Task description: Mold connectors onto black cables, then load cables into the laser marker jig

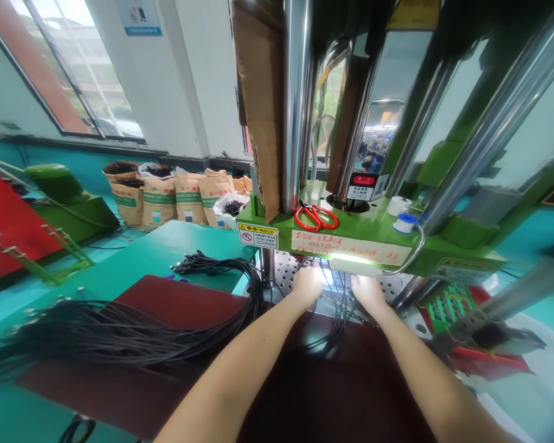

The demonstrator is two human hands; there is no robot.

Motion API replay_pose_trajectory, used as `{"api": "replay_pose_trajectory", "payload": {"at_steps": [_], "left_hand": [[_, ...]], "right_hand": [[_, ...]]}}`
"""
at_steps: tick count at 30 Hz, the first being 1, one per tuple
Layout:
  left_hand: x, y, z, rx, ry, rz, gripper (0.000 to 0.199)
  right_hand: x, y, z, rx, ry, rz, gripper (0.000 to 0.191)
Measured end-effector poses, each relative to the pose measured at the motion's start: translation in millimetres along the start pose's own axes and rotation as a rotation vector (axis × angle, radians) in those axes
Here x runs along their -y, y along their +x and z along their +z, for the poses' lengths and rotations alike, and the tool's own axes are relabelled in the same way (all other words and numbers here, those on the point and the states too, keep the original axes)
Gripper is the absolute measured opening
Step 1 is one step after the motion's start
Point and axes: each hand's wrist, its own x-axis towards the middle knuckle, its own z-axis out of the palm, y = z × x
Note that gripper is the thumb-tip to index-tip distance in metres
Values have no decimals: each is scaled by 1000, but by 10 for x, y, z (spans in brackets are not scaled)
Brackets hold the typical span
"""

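Note:
Under the green press head (397, 246), my left hand (308, 284) reaches in at the left of the lit work area. Its fingers look bent together, and what they hold is hidden. My right hand (368, 291) is a little to the right, thumb side inward, its fingers also bent and partly lost in glare. Several thin black cables (338, 307) run between the two hands and hang toward me over the dark red-brown board (351, 369). Just above the hands shines a bar lamp (355, 264). Behind them is a perforated metal plate (284, 271).
Left lies a large bundle of black cables (120, 332) on a brown board over the green table (198, 237). Red-handled scissors (316, 217) and a blue-rimmed spool (405, 223) rest on the press ledge. Steel columns (296, 111) rise there. Sacks (161, 200) stand behind.

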Motion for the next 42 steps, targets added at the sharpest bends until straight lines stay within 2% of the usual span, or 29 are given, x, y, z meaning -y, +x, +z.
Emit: {"api": "replay_pose_trajectory", "payload": {"at_steps": [7, 12, 20, 25, 30, 33, 42], "left_hand": [[-59, 10, -82, -24, 45, -77, 38], [-138, -28, -62, -94, 69, -7, 33], [-142, 51, 98, -77, 107, 66, 27], [-141, 85, 82, -97, 108, 72, 27], [-302, 49, 21, -167, 102, 60, 33], [-377, 10, 31, -148, 101, 106, 30], [-332, -12, 45, -111, 104, 107, 30]], "right_hand": [[23, 25, -62, 0, -1, 18, 34], [160, -1, -147, 2, 12, -9, 33], [282, -12, -109, -8, 0, -17, 31], [301, -2, -107, -30, -25, -21, 30], [280, -4, -159, -43, -44, -102, 31], [278, -10, -157, -37, -51, -190, 31], [351, 47, -28, -22, -49, -292, 28]]}}
